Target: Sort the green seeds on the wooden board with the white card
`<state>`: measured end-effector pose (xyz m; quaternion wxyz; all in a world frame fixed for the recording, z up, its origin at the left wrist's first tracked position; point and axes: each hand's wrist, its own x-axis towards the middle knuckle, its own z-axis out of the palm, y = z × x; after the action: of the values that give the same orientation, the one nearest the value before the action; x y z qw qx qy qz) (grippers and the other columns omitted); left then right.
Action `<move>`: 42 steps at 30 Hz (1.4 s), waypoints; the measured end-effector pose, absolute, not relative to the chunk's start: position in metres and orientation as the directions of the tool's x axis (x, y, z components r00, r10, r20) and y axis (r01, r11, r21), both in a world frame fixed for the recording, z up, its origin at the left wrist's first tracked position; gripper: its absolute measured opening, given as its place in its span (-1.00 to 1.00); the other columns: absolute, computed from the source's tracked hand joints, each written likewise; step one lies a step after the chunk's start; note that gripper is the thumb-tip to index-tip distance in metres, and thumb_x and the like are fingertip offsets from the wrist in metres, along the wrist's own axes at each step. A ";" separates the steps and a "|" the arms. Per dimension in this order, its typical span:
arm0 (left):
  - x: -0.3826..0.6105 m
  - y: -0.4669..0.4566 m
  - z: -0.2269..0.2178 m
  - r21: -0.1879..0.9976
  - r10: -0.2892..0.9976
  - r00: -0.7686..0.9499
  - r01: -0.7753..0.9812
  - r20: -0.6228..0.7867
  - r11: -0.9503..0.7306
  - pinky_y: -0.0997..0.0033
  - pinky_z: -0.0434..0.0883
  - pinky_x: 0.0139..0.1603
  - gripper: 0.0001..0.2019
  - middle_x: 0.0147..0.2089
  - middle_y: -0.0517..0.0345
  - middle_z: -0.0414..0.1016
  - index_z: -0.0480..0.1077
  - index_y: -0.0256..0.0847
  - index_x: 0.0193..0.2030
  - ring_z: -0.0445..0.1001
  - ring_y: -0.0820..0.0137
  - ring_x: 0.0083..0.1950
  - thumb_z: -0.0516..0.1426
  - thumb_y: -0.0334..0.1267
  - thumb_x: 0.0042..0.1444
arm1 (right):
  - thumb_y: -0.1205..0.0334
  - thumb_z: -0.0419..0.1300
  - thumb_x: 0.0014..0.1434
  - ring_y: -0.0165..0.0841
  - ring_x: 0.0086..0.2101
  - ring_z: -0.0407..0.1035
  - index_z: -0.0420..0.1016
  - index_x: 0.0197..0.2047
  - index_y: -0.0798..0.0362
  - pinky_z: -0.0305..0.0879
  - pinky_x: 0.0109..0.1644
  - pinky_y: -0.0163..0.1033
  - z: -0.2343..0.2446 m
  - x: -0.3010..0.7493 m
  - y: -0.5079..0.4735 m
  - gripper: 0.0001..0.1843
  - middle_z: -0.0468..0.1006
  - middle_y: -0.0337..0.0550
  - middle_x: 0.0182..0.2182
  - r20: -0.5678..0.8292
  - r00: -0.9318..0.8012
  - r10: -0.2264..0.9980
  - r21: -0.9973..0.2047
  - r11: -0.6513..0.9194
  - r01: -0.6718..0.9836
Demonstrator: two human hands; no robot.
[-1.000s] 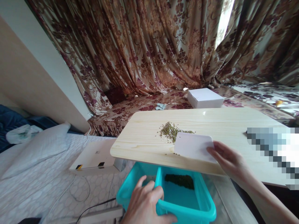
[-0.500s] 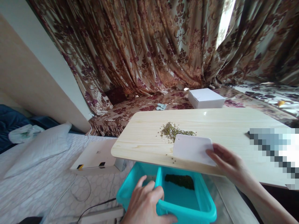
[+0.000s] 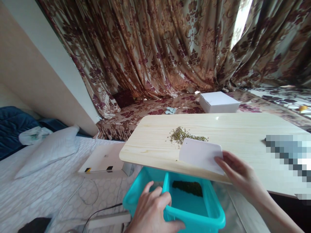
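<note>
My right hand (image 3: pixel 236 170) pinches the right end of a thin white plastic scraper board (image 3: pixel 201 155). The board is tilted over the near side of the wooden tabletop (image 3: pixel 243 132). Just beyond it lies a scattered heap of small greenish-brown grains (image 3: pixel 179 134), whose kind I cannot make out. Below the table's near edge is a turquoise two-compartment bin (image 3: pixel 191 216). Dark green grains (image 3: pixel 188 187) lie in its right compartment. My left hand (image 3: pixel 155 207) grips the bin at its near rim, by the divider, with the thumb to the right; its palm side is hidden.
At the table's right lies a pixelated device (image 3: pixel 289 152). Behind the table, a white box (image 3: pixel 220 102) and a folded pale cloth (image 3: pixel 170 110) rest on a floral-covered ledge. To the left are a bed with a pillow (image 3: pixel 51 149), a flat white carton (image 3: pixel 103 158) and cables.
The scraper board has slid slightly toward the table's near edge, and a few loose grains there are gone. My left hand stays on the bin. The view has shifted a little left.
</note>
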<state>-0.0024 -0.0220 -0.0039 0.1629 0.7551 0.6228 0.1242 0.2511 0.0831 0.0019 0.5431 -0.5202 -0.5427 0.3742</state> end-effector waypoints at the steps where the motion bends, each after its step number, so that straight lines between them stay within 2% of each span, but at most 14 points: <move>1: -0.003 -0.022 -0.004 0.399 0.981 0.194 0.900 -0.012 -0.173 -0.11 0.15 0.23 -0.62 -0.37 0.26 0.40 0.34 -0.14 -0.47 0.46 0.17 -0.13 0.44 -0.11 -0.30 | -0.16 0.36 -0.18 -0.14 -0.31 0.55 0.52 -0.37 -0.02 0.51 -0.26 -0.20 0.002 0.248 0.085 -0.58 0.65 -0.10 -0.42 0.203 0.126 0.971 -0.970 0.182 0.158; 5: -0.008 -0.023 -0.004 0.390 0.979 0.203 0.902 -0.006 -0.185 -0.07 0.13 0.24 -0.63 -0.40 0.30 0.34 0.31 -0.14 -0.48 0.46 0.23 -0.18 0.43 -0.14 -0.27 | -0.17 0.34 -0.15 -0.16 -0.35 0.55 0.51 -0.38 0.00 0.50 -0.29 -0.21 0.003 0.236 0.089 -0.58 0.65 -0.09 -0.45 0.218 0.098 0.971 -0.964 0.200 0.173; 11: -0.014 -0.025 -0.003 0.376 0.987 0.162 0.915 -0.011 -0.146 -0.05 0.14 0.23 -0.63 -0.40 0.30 0.31 0.28 -0.14 -0.48 0.45 0.21 -0.15 0.41 -0.18 -0.25 | -0.09 0.36 -0.17 -0.19 -0.40 0.54 0.53 -0.43 -0.01 0.50 -0.36 -0.27 0.005 0.239 0.077 -0.66 0.64 -0.12 -0.48 0.182 0.040 0.983 -0.972 0.173 0.158; 14: -0.014 -0.025 -0.002 0.388 0.987 0.158 0.910 0.004 -0.147 -0.01 0.13 0.24 -0.63 -0.42 0.34 0.27 0.26 -0.14 -0.49 0.44 0.28 -0.22 0.41 -0.19 -0.24 | -0.02 0.39 -0.22 -0.19 -0.39 0.54 0.56 -0.39 -0.04 0.49 -0.39 -0.28 0.001 0.255 0.068 -0.68 0.65 -0.16 -0.46 0.148 0.159 0.976 -0.983 0.127 0.135; 16: -0.013 -0.025 -0.002 0.403 0.988 0.152 0.904 0.009 -0.143 -0.01 0.13 0.25 -0.63 -0.42 0.34 0.27 0.27 -0.14 -0.48 0.44 0.28 -0.21 0.41 -0.20 -0.25 | 0.01 0.40 -0.23 -0.22 -0.42 0.54 0.57 -0.37 -0.07 0.47 -0.46 -0.31 -0.003 0.265 0.064 -0.69 0.66 -0.18 -0.43 0.131 0.277 0.952 -0.988 0.101 0.121; 18: -0.012 -0.024 -0.002 0.411 0.989 0.148 0.901 0.008 -0.139 -0.03 0.13 0.24 -0.63 -0.40 0.33 0.29 0.27 -0.14 -0.48 0.44 0.26 -0.18 0.42 -0.20 -0.26 | 0.02 0.40 -0.23 -0.23 -0.43 0.53 0.57 -0.37 -0.07 0.47 -0.46 -0.32 -0.007 0.267 0.062 -0.69 0.67 -0.17 -0.41 0.120 0.320 0.940 -0.990 0.088 0.112; 23: -0.009 -0.025 -0.007 0.404 0.987 0.160 0.902 0.017 -0.153 -0.08 0.16 0.22 -0.63 -0.40 0.31 0.31 0.30 -0.13 -0.48 0.45 0.19 -0.13 0.43 -0.18 -0.28 | 0.01 0.38 -0.16 -0.22 -0.43 0.54 0.52 -0.42 -0.03 0.50 -0.42 -0.30 -0.011 0.239 0.060 -0.73 0.66 -0.11 -0.44 0.157 0.186 0.970 -0.986 0.146 0.074; 25: -0.009 -0.025 -0.009 0.391 0.986 0.168 0.906 0.013 -0.159 -0.09 0.17 0.21 -0.62 -0.40 0.30 0.31 0.30 -0.13 -0.49 0.46 0.17 -0.12 0.44 -0.17 -0.30 | -0.01 0.35 -0.12 -0.22 -0.41 0.56 0.51 -0.38 -0.03 0.50 -0.40 -0.30 -0.012 0.231 0.060 -0.72 0.67 -0.10 -0.43 0.174 0.164 0.971 -0.984 0.164 0.070; 30: -0.006 -0.024 -0.010 0.348 0.979 0.200 0.921 -0.033 -0.176 -0.12 0.21 0.20 -0.62 -0.39 0.26 0.35 0.32 -0.13 -0.48 0.46 0.12 -0.09 0.43 -0.11 -0.28 | -0.02 0.28 -0.05 -0.21 -0.43 0.55 0.49 -0.30 -0.01 0.47 -0.46 -0.27 -0.014 0.257 0.065 -0.70 0.66 -0.09 -0.45 0.228 0.244 0.943 -0.955 0.168 0.244; 33: -0.001 -0.022 -0.012 0.340 0.960 0.279 0.906 -0.029 -0.253 -0.16 0.18 0.21 -0.61 -0.41 0.26 0.37 0.35 -0.14 -0.47 0.49 0.20 -0.20 0.44 -0.06 -0.29 | -0.02 0.25 -0.05 -0.20 -0.46 0.54 0.45 -0.32 -0.03 0.45 -0.51 -0.24 -0.016 0.282 0.073 -0.72 0.65 -0.10 -0.47 0.279 0.313 0.908 -0.922 0.162 0.351; 38: 0.007 -0.018 -0.025 0.289 0.910 0.407 0.863 0.085 -0.413 -0.18 0.27 0.15 -0.58 -0.47 0.32 0.33 0.38 -0.12 -0.46 0.47 0.28 -0.37 0.46 -0.03 -0.38 | 0.02 0.20 -0.02 -0.16 -0.33 0.57 0.44 -0.29 -0.05 0.52 -0.26 -0.11 -0.013 0.297 0.085 -0.76 0.66 -0.11 -0.39 0.358 0.302 0.883 -0.883 0.215 0.417; 42: 0.005 -0.016 -0.029 0.271 0.878 0.464 0.836 0.117 -0.478 -0.15 0.25 0.18 -0.62 -0.44 0.33 0.33 0.39 -0.09 -0.40 0.46 0.32 -0.38 0.45 -0.09 -0.29 | 0.03 0.16 0.05 -0.20 -0.38 0.57 0.41 -0.33 -0.05 0.51 -0.32 -0.15 -0.008 0.293 0.093 -0.81 0.64 -0.13 -0.42 0.408 0.262 0.875 -0.839 0.246 0.485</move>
<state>0.0046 -0.0162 -0.0290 0.0877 0.8510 0.5034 0.1208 0.2932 0.0926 -0.0084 0.5357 -0.5866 -0.5796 0.1816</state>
